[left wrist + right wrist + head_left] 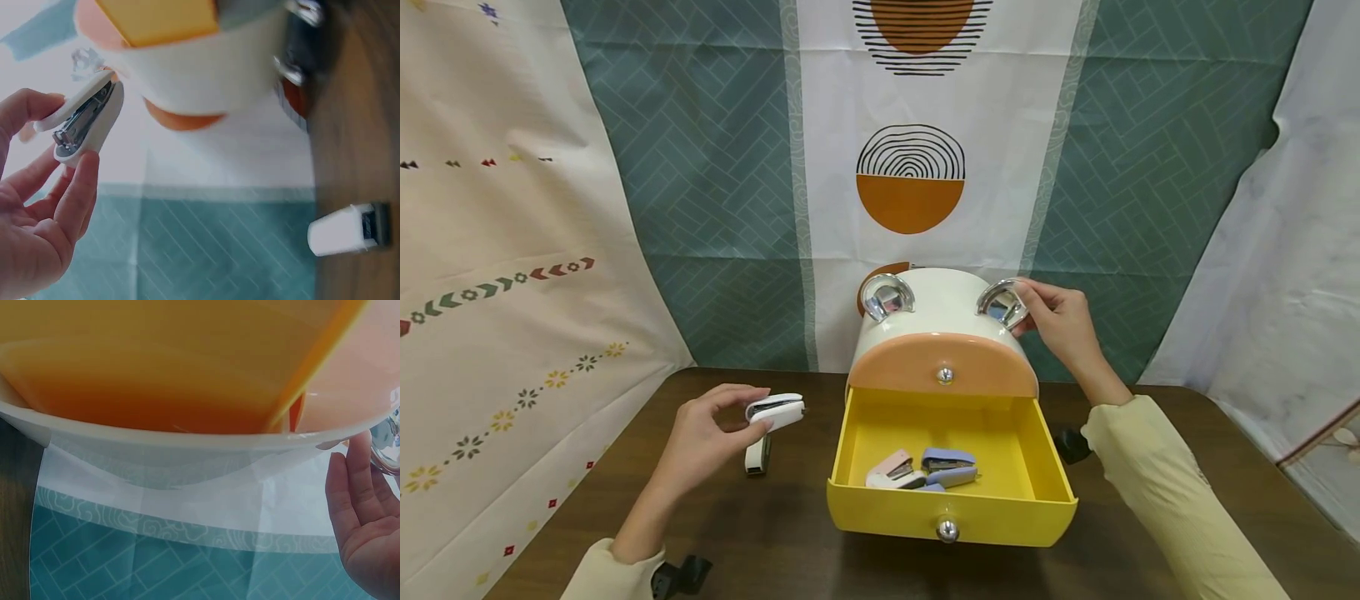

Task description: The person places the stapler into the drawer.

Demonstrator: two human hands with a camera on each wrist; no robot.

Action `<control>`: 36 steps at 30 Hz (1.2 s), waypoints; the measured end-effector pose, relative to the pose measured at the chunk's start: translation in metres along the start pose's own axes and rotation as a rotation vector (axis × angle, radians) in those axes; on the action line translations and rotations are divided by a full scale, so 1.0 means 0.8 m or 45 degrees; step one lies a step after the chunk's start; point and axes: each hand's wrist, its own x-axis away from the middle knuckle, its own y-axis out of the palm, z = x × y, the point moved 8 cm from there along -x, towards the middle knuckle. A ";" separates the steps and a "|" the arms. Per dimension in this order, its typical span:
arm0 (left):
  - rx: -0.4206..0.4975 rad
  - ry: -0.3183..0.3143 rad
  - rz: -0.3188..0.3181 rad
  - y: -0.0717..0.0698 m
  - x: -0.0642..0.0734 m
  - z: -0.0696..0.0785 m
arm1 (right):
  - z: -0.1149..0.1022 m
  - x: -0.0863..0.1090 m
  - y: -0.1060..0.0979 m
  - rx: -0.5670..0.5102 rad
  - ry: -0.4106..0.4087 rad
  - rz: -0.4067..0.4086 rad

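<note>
My left hand (pixel 711 429) pinches a small white stapler (pixel 94 119) between thumb and fingers, held above the table left of the drawer box. The stapler's metal inner rail shows in the left wrist view. My right hand (pixel 1060 325) holds the right shiny silver ear (pixel 1002 304) on top of the cream drawer box (pixel 943 304). Its yellow lower drawer (pixel 951 518) stands pulled out. Inside lie a pink-and-white stapler (pixel 893 469) and a blue stapler (pixel 950 467), with another blue piece partly hidden behind the drawer front.
A second white stapler (pixel 756 457) stands on the dark wooden table (pixel 775 533) near my left hand. Above the yellow drawer, the orange upper drawer (pixel 943 358) is closed. A patterned cloth (pixel 722 208) hangs behind the table.
</note>
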 end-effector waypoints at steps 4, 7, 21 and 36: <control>0.111 0.014 0.021 0.004 0.001 0.028 | -0.001 0.001 -0.001 -0.010 -0.004 0.002; 0.183 0.023 0.008 0.015 0.001 0.047 | -0.001 0.001 -0.001 -0.013 -0.004 -0.001; 0.378 0.100 -0.198 0.089 -0.003 0.123 | 0.002 0.000 -0.001 -0.024 0.016 -0.008; 0.210 0.089 -0.470 0.188 -0.005 0.178 | -0.038 0.010 0.001 -0.035 0.009 -0.002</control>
